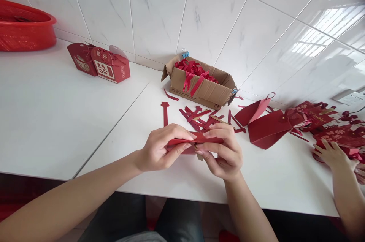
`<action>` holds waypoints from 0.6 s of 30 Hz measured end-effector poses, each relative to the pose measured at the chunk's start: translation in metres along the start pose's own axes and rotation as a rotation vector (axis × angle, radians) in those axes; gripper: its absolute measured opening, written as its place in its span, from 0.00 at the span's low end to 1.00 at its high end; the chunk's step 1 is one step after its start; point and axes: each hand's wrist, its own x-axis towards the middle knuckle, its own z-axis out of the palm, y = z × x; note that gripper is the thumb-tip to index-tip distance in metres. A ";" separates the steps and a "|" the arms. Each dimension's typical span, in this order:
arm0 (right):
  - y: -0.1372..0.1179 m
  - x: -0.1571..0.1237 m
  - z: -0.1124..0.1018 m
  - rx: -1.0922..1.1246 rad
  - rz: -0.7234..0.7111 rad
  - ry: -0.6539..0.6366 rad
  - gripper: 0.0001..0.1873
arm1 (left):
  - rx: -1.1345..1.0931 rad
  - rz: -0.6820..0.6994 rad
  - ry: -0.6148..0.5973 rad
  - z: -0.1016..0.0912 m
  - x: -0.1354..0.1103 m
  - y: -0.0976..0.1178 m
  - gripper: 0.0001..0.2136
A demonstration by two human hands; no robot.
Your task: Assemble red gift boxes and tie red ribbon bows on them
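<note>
Both my hands grip one flat red paper piece (pixel 196 138) just above the white table (pixel 57 120), near its front edge. My left hand (pixel 164 146) pinches the left end, fingers curled over the top. My right hand (pixel 221 151) holds the right end, thumb and fingers closed on it; a small tan tab (pixel 199 156) shows below. Just beyond my hands lie several loose red paper strips (pixel 199 116) and one longer strip (pixel 165 113).
An open cardboard box (pixel 205 90) with red ribbons stands by the tiled wall. Two finished red gift boxes (pixel 99 63) sit at the back left, a red basket (pixel 23 25) at far left. Folded red paper bags (pixel 268 126) lie right; another person's hand (pixel 333 154) rests on more red paper.
</note>
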 end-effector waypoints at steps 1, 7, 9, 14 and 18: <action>0.000 0.000 0.000 -0.008 -0.012 0.005 0.08 | 0.001 0.017 0.006 0.000 0.000 -0.001 0.09; -0.001 -0.003 0.002 -0.038 -0.054 0.032 0.11 | -0.007 0.093 0.017 -0.001 0.003 -0.002 0.10; -0.001 -0.003 0.002 -0.050 -0.066 0.028 0.10 | 0.010 0.112 0.014 -0.001 0.003 -0.003 0.10; -0.003 -0.002 0.002 -0.112 -0.102 0.033 0.09 | 0.041 0.176 0.006 -0.002 0.004 -0.003 0.11; -0.003 -0.001 0.002 -0.161 -0.103 0.018 0.10 | 0.043 0.173 0.011 -0.001 0.003 -0.004 0.12</action>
